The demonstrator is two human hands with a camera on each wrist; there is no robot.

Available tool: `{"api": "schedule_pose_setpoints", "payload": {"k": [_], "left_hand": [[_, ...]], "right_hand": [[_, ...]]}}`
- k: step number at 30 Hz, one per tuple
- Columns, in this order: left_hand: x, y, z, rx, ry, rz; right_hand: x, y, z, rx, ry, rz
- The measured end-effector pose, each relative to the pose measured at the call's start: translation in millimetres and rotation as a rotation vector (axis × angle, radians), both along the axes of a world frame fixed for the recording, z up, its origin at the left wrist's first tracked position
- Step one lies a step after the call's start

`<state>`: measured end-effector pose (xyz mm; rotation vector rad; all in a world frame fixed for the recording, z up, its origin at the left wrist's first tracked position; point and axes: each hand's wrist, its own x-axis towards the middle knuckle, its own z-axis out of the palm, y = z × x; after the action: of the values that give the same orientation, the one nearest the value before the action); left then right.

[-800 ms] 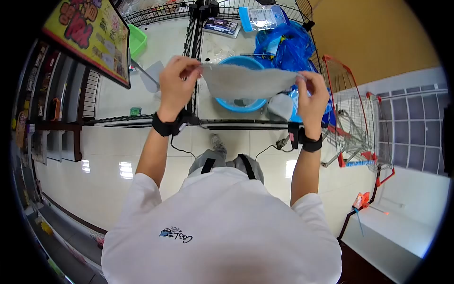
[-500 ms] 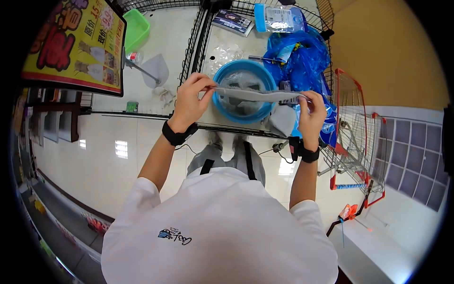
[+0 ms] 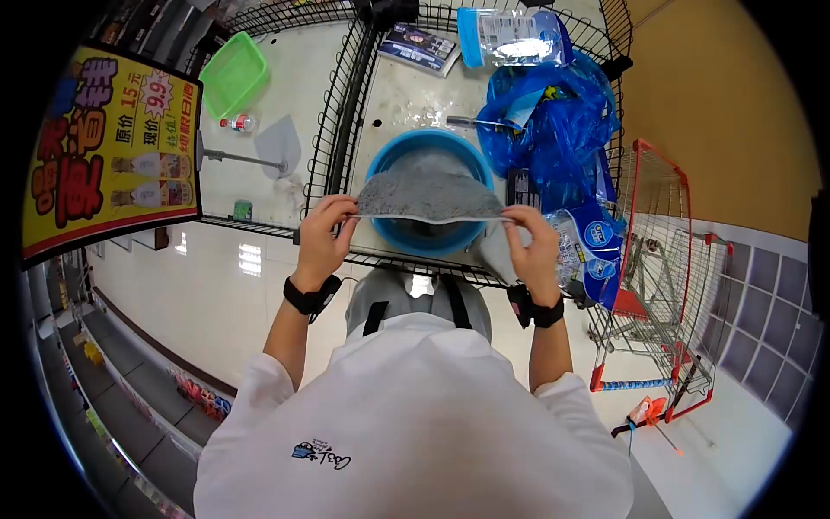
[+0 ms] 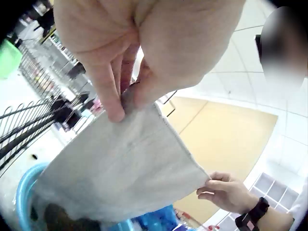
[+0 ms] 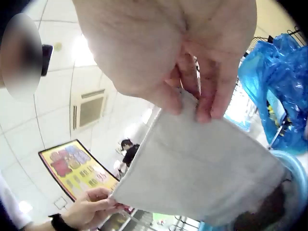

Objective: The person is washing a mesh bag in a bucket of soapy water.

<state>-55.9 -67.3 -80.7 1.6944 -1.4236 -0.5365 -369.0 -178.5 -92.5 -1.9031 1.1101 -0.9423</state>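
A grey cloth [image 3: 428,195] is stretched between both hands over a blue basin [image 3: 380,232]. My left hand [image 3: 325,242] pinches one corner between thumb and fingers, and my right hand [image 3: 534,253] pinches the opposite corner. In the head view its fuzzy grey face shows; both wrist views show a smoother, paler face of the cloth [image 4: 125,168]. The lower part of the cloth hangs into the basin [image 5: 293,168] in the right wrist view. Murky water in the basin is partly hidden by the cloth. Another grey cloth [image 3: 496,253] lies by the basin's right side, near my right hand.
Blue plastic bags [image 3: 553,121] and a blue-and-white package [image 3: 592,246] lie right of the basin. Behind are a clear pouch [image 3: 517,39] and a box [image 3: 419,48]. A wire rack [image 3: 339,112] borders the left; a sign [image 3: 117,156] stands beyond. A shopping cart [image 3: 644,259] is at right.
The cloth, seen nearly edge-on half a second ago, now shows its fuzzy face. Both hands have come lower and nearer the body in the head view, still holding its corners.
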Motion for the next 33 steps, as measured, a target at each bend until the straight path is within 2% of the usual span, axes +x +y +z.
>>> {"api": "schedule_pose_setpoints", "payload": {"k": [3,5,7,9,11,13,15,16,17,18,20,21,23,25,26,27,29,30,32,33], "left_hand": [[-8.8,9.4,-47.4,0.152,0.022,-0.003],[-5.8,13.3,-70.1,0.355,-0.114,-0.147],[-9.4,15.1,-84.9,0.400,-0.040,-0.128],[-7.9,5.7,-99.6,0.418,-0.120,-0.164],[-7.7,-7.2,-114.2,0.369,-0.159,-0.122],[-6.2,-14.8,-118.4,0.372,-0.212,-0.071],[-2.3,-27.0,-124.6,0.328,-0.180,-0.021],[-4.9,-36.4,-113.4,0.280,-0.157,0.025],[-5.7,-44.7,-100.5,0.314,-0.078,0.065],[-4.2,-49.8,-97.5,0.249,-0.108,0.077],[0.4,-59.5,-98.2,0.174,-0.134,0.089],[2.5,-62.5,-102.8,0.119,-0.062,0.070],[7.6,-67.1,-116.4,0.057,0.010,0.053],[12.7,-68.0,-141.3,0.134,-0.122,-0.099],[12.1,-67.7,-153.8,0.170,-0.141,-0.129],[8.1,-66.8,-163.7,0.161,-0.143,-0.122],[-5.1,-64.8,-178.4,0.483,-0.282,-0.259],[-11.7,-60.9,-188.6,0.480,-0.284,-0.256],[-25.1,-55.6,-203.9,0.336,-0.405,-0.318],[-31.5,-58.9,-200.8,0.338,-0.403,-0.322]], "right_hand": [[-12.4,0.8,-52.3,0.137,0.142,0.126],[-13.9,5.8,-85.6,0.226,0.223,0.207],[-9.3,13.9,-111.3,0.277,0.368,0.342],[-3.9,10.8,-120.1,0.282,0.357,0.336],[-0.2,0.3,-121.5,0.286,0.460,0.278],[4.6,-8.2,-131.3,0.244,0.398,0.204],[9.9,-20.2,-137.7,0.185,0.361,-0.016],[15.5,-30.0,-128.9,0.184,0.364,-0.008],[19.9,-40.8,-119.8,0.225,0.297,-0.086],[23.4,-46.9,-108.4,0.265,0.231,-0.165],[30.2,-50.7,-89.9,0.247,0.160,-0.188],[32.8,-52.4,-85.3,0.234,0.084,-0.214],[33.9,-54.1,-104.3,0.214,0.103,-0.211],[37.3,-56.7,-130.9,-0.070,0.178,-0.092],[40.0,-53.7,-139.8,-0.044,0.295,-0.040],[43.2,-49.3,-150.4,-0.054,0.293,-0.036],[51.9,-41.1,-174.9,0.052,0.576,0.195],[56.7,-36.0,-182.4,0.048,0.574,0.195],[67.1,-27.5,-192.1,-0.038,0.768,0.442],[72.7,-26.1,-193.1,-0.033,0.770,0.441]]}}
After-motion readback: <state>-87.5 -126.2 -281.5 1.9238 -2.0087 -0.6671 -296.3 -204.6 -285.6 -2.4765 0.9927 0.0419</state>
